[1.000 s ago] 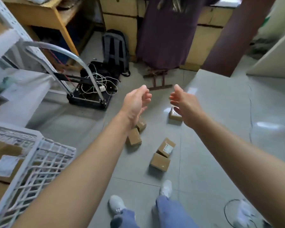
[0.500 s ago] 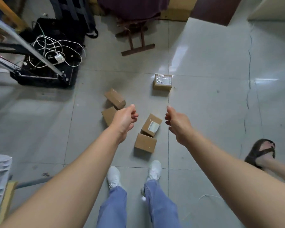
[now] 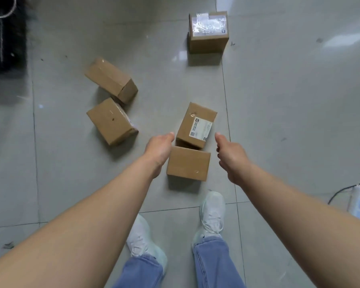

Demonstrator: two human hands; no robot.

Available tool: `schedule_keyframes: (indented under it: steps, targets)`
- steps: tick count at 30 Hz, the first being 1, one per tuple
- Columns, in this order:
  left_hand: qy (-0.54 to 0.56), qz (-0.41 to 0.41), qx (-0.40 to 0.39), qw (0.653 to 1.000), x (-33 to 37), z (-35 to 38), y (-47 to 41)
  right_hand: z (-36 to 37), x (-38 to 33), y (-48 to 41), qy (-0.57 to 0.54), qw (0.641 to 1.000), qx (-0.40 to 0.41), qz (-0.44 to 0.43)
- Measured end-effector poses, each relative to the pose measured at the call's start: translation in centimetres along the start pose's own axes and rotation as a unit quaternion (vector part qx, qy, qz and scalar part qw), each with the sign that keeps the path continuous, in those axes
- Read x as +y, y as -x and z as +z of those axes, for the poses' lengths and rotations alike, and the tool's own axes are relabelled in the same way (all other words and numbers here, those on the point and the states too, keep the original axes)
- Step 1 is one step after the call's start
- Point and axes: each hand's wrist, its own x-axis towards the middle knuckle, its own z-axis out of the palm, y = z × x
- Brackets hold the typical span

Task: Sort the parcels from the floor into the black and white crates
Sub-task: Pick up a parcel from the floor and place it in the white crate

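Head view: I am reaching my left hand (image 3: 159,147) and right hand (image 3: 231,155), both grips wide and empty, either side of the labelled parcel (image 3: 195,125) on the floor (image 3: 289,100).

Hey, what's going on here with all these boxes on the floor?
A person is standing over five cardboard parcels scattered on the tiled floor and reaching down with both bare hands. The left hand and right hand are open and empty, on either side of the labelled parcel, which leans on the plain parcel nearest the white shoes. Nothing is gripped yet. No crate is in view.
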Motion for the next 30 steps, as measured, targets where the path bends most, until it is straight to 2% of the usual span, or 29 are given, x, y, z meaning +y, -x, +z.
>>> schedule_keyframes:
  steps: [4,8,11,16,21,24,30]
  targets:
    - [-0.022,-0.02,0.014,0.999,-4.4,2.3,-6.4,2.3,4.5,-6.3,0.024,0.999,0.011,0.036]
    - [-0.014,-0.054,-0.024,0.998,-7.4,3.5,-10.4,3.9,7.2,-10.2,0.013,0.998,-0.016,0.065]
    - [0.024,-0.081,-0.068,0.994,-8.4,3.6,-11.0,4.5,8.4,-10.8,-0.011,0.995,-0.053,0.087]
    - [0.046,-0.094,-0.084,0.991,-7.8,2.1,-6.4,3.7,7.3,-6.5,-0.008,0.994,-0.057,0.094]
    - [0.115,-0.094,-0.078,0.986,-1.6,-2.4,1.8,0.6,0.8,1.6,-0.013,0.996,-0.06,0.061]
    - [0.152,-0.043,-0.063,0.986,4.3,-6.4,7.4,-0.9,-5.5,7.9,-0.02,0.997,-0.069,0.013]
    - [0.203,0.071,-0.01,0.977,15.6,-14.3,21.2,-3.0,-18.0,22.6,-0.053,0.99,-0.033,-0.124]
